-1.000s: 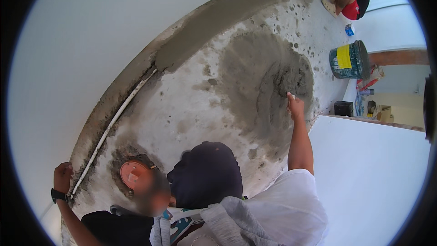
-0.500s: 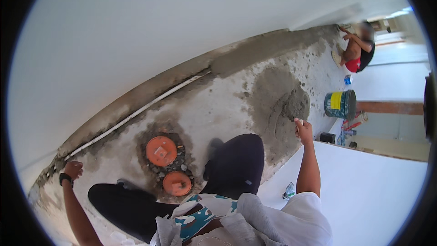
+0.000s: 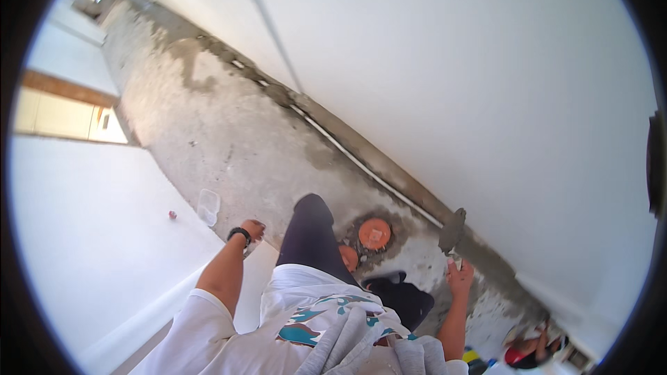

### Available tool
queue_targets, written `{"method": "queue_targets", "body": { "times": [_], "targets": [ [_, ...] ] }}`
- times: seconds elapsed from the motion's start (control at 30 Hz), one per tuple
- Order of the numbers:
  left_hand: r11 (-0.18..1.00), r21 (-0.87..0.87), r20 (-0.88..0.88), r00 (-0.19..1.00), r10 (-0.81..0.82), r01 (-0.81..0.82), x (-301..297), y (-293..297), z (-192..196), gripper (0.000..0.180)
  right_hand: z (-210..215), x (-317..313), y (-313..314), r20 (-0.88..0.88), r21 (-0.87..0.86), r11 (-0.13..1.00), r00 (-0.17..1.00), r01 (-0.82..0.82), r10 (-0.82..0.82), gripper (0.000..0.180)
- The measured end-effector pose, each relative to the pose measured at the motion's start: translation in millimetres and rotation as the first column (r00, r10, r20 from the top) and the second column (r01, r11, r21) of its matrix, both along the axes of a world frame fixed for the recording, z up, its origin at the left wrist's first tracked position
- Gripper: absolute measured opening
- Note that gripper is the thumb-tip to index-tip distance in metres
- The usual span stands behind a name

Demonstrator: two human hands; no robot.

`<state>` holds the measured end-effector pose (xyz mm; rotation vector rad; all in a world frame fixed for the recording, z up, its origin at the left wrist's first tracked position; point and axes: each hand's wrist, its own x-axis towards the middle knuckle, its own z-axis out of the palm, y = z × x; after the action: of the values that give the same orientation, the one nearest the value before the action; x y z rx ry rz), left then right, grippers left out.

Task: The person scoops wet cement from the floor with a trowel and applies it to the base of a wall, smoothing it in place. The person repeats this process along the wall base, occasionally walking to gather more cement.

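Trowel: the trowel (image 3: 453,232) had a narrow blade caked in dull grey mortar, with a pale handle (image 3: 455,262) showing at its lower end.
Pointing: its tip faced away from the person, toward the white wall (image 3: 500,97).
Long axis: it ran from the hand up the view, leaning slightly right, crossways to the wall's foot.
Place: it was on the person's right, in front of the wall's foot and overlapping the end of the white pipe (image 3: 361,164) in view; whether it touched either, I could not tell.
Right hand: the right hand (image 3: 459,278) had its fingers closed around the handle.
Pipe: it lay along the wall's foot.
Covers: two round orange covers (image 3: 374,234) sat in the concrete floor (image 3: 243,146), between the hands.
Left hand: the left hand (image 3: 254,229), below a black wristband (image 3: 240,233), was near a clear plastic container (image 3: 208,207); how far its fingers were curled, I could not tell.
Co-worker: another person (image 3: 531,354) was low at the right.
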<state>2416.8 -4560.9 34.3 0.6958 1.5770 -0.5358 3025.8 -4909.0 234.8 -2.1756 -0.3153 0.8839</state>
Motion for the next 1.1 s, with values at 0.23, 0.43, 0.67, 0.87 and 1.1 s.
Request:
{"method": "queue_targets", "body": {
  "times": [0.23,0.43,0.67,0.87,1.1],
  "targets": [
    [0.958,0.007,0.076,0.956,0.285,-0.286,-79.6,10.8,104.4,0.029,87.7,-112.6,311.8,-0.084,-0.019,0.895,0.893,-0.446,0.443,0.029],
    [0.829,0.318,0.118,0.887,0.446,-0.46,-151.9,110.0,216.5,0.036,109.9,-248.4,548.2,-0.095,0.058,0.727,0.721,-0.684,0.686,0.032],
    [0.787,0.359,0.19,0.865,0.464,-0.501,-257.9,236.2,290.9,0.037,51.4,-397.6,776.3,-0.176,0.125,0.661,0.639,-0.74,0.748,0.039],
    [0.795,0.105,-0.109,0.787,0.607,-0.598,-390.5,352.9,228.6,0.033,-72.4,-516.0,971.5,-0.101,0.121,0.701,0.693,-0.703,0.713,0.042],
    [0.653,0.658,0.192,0.922,0.336,-0.375,-421.0,615.6,218.9,0.025,-191.9,-618.5,1146.0,0.053,0.06,0.719,0.722,-0.692,0.69,0.038]
  ]
}}
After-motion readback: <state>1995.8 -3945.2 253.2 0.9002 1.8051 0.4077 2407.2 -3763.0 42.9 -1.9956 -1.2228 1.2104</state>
